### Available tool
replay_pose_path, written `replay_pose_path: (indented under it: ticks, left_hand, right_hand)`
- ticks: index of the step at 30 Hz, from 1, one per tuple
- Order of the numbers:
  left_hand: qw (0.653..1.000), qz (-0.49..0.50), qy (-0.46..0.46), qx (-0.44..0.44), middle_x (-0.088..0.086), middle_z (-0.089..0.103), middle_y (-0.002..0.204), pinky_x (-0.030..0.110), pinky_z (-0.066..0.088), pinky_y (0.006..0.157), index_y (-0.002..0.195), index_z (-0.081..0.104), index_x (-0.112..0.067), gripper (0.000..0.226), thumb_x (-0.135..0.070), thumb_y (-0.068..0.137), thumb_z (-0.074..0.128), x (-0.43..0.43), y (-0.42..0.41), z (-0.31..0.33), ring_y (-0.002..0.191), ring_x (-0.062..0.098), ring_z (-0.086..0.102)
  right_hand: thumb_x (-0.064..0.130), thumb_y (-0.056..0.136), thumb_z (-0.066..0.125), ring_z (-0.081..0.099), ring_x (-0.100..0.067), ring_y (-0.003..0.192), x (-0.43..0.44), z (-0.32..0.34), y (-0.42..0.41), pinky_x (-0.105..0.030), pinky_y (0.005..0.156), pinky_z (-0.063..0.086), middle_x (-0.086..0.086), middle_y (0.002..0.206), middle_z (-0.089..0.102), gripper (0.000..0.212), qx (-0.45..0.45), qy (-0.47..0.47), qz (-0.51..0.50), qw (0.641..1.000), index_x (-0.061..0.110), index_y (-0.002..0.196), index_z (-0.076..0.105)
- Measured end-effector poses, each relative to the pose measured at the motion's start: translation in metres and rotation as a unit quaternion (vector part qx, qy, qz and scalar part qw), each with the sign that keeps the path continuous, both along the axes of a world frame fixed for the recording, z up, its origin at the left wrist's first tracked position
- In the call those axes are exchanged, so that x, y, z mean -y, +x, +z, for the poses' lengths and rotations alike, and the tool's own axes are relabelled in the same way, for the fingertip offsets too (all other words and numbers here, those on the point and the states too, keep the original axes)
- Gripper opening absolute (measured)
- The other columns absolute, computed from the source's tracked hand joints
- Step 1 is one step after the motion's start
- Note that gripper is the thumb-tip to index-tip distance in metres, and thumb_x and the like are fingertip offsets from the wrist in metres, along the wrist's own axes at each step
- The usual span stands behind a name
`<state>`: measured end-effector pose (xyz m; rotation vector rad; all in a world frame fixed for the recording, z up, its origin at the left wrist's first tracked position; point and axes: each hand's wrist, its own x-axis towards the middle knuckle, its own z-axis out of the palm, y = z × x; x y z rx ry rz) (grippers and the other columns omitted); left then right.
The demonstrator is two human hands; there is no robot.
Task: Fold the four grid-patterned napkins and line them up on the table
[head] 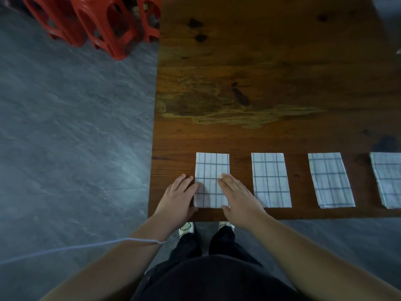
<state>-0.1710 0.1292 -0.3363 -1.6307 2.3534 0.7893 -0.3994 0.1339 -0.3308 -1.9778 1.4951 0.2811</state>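
Head view looks down on a dark, knotty wooden table (271,72) with four folded grid-patterned cotton napkins in a row along its near edge, at the lower right of the frame. The leftmost napkin (211,168) lies between the hands, its long axis running away from the person. The left hand (178,196) has its straight fingers against the napkin's left edge. The right hand (238,198) lies flat, fingers together, on its lower right part, and is the nearer to the second napkin (270,181). The third napkin (331,181) sits slightly skewed, and the fourth napkin (388,179) is cut by the frame edge. Each is a flat white rectangle with thin dark lines. Red plastic stools (97,22) stand on the grey floor (65,127) at upper left.
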Motion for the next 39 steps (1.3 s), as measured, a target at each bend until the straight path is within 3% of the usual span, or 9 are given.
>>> replay_pose_path:
  ticks: [6,22,33,39]
  left_hand:
    - [1.000,-0.008,0.010,-0.002,0.000,0.017,0.166,0.042,0.012,0.123,0.156,0.026,-0.023,0.074,-0.042,0.095,0.063,0.001,-0.002,0.001,0.154,0.022,0.003]
    - [1.000,0.012,0.018,-0.019,-0.005,0.021,0.164,0.045,0.016,0.123,0.155,0.030,-0.027,0.068,-0.042,0.096,0.061,0.003,0.002,-0.002,0.153,0.022,0.010]
    - [1.000,0.016,0.016,0.006,-0.002,0.024,0.161,0.043,0.023,0.121,0.156,0.026,-0.026,0.075,-0.034,0.093,0.066,0.011,-0.006,0.014,0.149,0.023,0.020]
    - [1.000,0.003,0.013,-0.015,0.003,0.011,0.168,0.044,0.012,0.123,0.158,0.020,-0.026,0.067,-0.028,0.100,0.055,0.031,-0.021,0.038,0.155,0.025,0.003]
  right_hand:
    - [0.044,0.103,0.050,-0.012,-0.013,0.155,-0.005,-0.002,-0.005,-0.032,0.116,-0.006,0.004,0.170,-0.012,0.083,-0.031,-0.004,-0.028,0.999,0.020,0.163,-0.004]
    - [0.042,0.103,0.051,-0.015,-0.012,0.154,0.000,-0.006,-0.007,-0.038,0.125,-0.002,0.006,0.169,-0.016,0.084,-0.041,0.008,-0.007,0.999,0.025,0.162,-0.007]
    - [0.042,0.103,0.052,-0.010,-0.012,0.155,-0.001,0.007,-0.005,-0.035,0.117,-0.001,0.007,0.171,-0.009,0.080,-0.013,-0.014,-0.038,0.999,0.027,0.162,0.000]
    - [0.049,0.105,0.038,-0.006,-0.016,0.157,-0.006,0.039,-0.016,-0.038,0.121,-0.001,0.004,0.171,0.000,0.070,-0.041,-0.061,-0.101,0.992,0.026,0.163,0.005]
